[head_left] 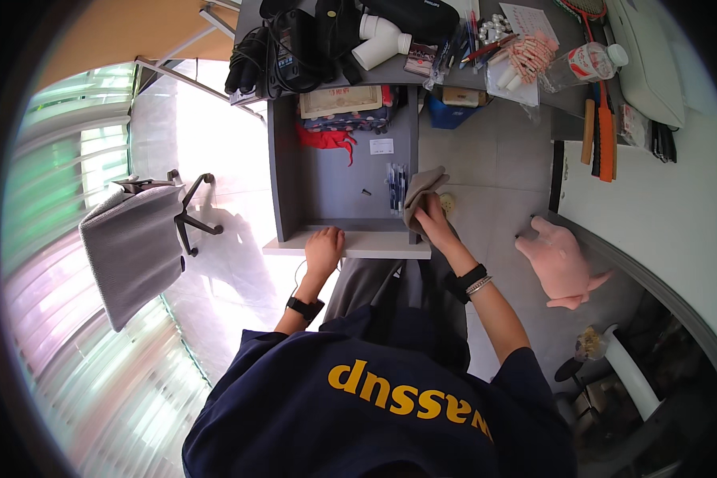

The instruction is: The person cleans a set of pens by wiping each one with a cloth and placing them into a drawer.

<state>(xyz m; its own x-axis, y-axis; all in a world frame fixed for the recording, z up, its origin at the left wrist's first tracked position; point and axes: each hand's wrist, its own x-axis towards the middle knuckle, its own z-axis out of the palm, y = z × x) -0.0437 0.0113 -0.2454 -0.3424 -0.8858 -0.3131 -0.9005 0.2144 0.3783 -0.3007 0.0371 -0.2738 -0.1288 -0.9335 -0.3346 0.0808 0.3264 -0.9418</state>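
Observation:
An open grey drawer [334, 187] with a pale front panel [382, 247] is pulled out in front of me. My left hand [324, 248] is closed over the top edge of that panel, left of its middle. My right hand [434, 223] grips a grey-brown cloth [424, 190], bunched up against the drawer's right wall. Several pens [397, 189] lie inside beside the cloth. Further back in the drawer are a red cloth [327, 139], a white label [381, 146] and a dark patterned pouch with a beige flat box [341, 102] on it. A tiny dark piece [366, 192] lies on the drawer bottom.
The desk top [334, 82] above the drawer carries cables, a white bottle [373, 54], pens, a pink scrunchie [531, 56] and a clear bottle [583, 65]. A blue bin [452, 113] stands right of the drawer. A grey chair [135, 239] is left; a pink plush toy [562, 263] lies right.

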